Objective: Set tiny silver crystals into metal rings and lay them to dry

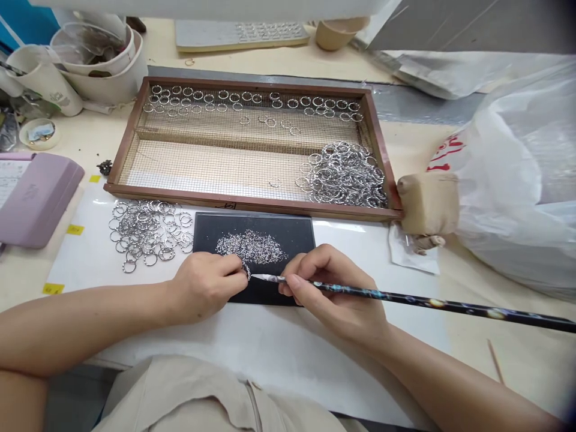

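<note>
Closed around a silver ring [246, 271], my left hand [206, 283] rests over the left front of a black mat [216, 222]. My right hand [338, 292] grips a long dark patterned pen-like tool [405, 298] near its front. Its pale pointed tip meets, or comes very close to, the ring; I cannot tell whether they touch. Just beyond my hands, many tiny glittering stones [251, 246] are spread on the mat. To the left, a loose pile of silver rings [148, 231] covers part of the white sheet [85, 258].
Behind the mat stands a wood-framed mesh tray [252, 201], with rings in rows and a heap of rings [346, 177] at its right. A beige block [429, 203] and white plastic bags [508, 174] are at right. A mauve case [42, 198] and white tubs [112, 87] stand left.
</note>
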`<state>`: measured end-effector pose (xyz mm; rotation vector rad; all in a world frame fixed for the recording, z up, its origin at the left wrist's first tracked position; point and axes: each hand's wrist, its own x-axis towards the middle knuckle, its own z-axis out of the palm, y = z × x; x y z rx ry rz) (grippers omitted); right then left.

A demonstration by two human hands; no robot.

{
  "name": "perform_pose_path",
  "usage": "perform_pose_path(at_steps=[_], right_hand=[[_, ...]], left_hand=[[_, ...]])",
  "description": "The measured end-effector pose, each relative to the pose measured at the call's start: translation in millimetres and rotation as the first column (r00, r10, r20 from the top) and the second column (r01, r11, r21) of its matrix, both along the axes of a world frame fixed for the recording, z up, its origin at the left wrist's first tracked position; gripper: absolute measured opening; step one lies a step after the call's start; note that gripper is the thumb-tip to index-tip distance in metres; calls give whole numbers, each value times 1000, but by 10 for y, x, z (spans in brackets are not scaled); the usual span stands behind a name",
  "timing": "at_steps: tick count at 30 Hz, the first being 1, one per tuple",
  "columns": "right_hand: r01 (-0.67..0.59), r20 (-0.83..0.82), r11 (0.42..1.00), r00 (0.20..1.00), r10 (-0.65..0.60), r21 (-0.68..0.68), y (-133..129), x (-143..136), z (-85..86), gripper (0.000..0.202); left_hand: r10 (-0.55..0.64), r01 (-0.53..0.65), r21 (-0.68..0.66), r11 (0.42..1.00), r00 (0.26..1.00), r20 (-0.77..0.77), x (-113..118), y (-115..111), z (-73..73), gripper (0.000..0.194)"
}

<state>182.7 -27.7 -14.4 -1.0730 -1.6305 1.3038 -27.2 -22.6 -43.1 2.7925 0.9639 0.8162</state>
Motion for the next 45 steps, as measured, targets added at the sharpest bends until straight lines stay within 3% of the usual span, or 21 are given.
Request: perform_pose_path(at_steps=[34,39,45], right_hand=[[45,58,999,997,-44,-18,-21,-24,11,17],[195,59,981,979,-194,-13,95,72,33,18],[386,103,923,918,-383,-9,333,269,-59,22]], left_hand=[[-6,6,-9,1000,1000,9,3,11,17,24],[28,-26,-43,999,998,55,7,17,42,26],[58,-27,-202,979,987,153,7,53,96,26]])
